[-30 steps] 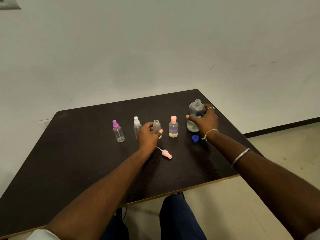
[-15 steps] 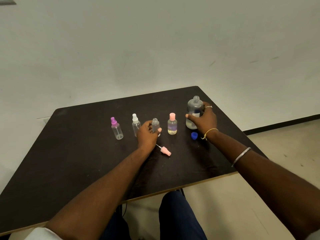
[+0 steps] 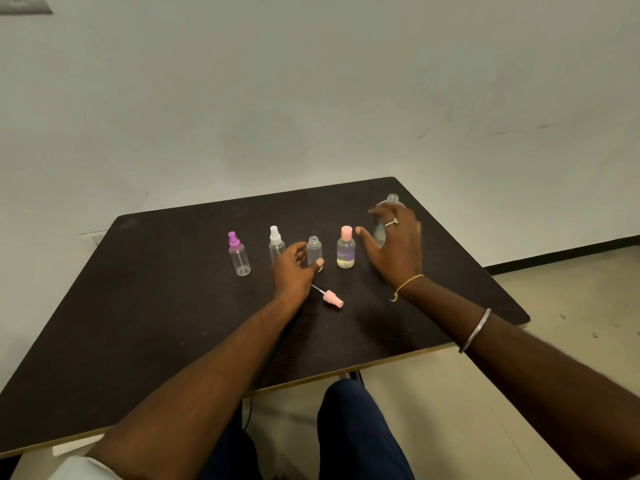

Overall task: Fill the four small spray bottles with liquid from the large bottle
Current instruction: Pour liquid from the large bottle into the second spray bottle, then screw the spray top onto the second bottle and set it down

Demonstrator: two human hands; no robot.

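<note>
Four small bottles stand in a row on the dark table [image 3: 166, 317]: a purple-capped one [image 3: 239, 255], a white-capped one [image 3: 276, 242], an open one [image 3: 314, 250] and a pink-capped one [image 3: 345, 248] holding some liquid. My left hand [image 3: 292, 271] grips the open bottle from its left. A loose pink spray top [image 3: 330, 297] lies just in front of it. My right hand [image 3: 396, 245] is blurred and wraps over the front of the large clear bottle [image 3: 391, 199], thumb stretched to the left. Only the open neck and a strip of the body show.
The table's right edge and far right corner lie close to the large bottle. A pale wall stands behind the table and a tiled floor [image 3: 554, 282] is on the right. My knees [image 3: 349, 427] sit under the near edge.
My right hand slid up and left over the large bottle, hiding its body and the blue cap. My left hand kept its hold on the open bottle.
</note>
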